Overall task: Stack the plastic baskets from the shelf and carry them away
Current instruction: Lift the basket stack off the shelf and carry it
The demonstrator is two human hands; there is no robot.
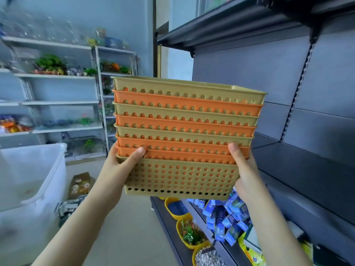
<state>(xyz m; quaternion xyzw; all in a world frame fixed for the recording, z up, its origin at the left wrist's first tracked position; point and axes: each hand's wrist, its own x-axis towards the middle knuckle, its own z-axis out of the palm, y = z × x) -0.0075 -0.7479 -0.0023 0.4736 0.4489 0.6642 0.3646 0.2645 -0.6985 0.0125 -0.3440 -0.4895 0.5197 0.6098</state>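
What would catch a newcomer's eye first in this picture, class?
The stack of baskets, tan and orange in alternating bands, fills the centre, held up by the left hand and right hand at its lower corners. Blue boxes crowd the low shelf beneath.

Eight perforated plastic baskets (pixel 184 131) sit nested in one stack: four tan ones and four orange ones. Two bare hands show, the left hand (pixel 119 169) and the right hand (pixel 245 175). Three yellow bowl-shaped planters (pixel 192 235) line the low shelf, beside one white translucent plastic tub (pixel 32 179).
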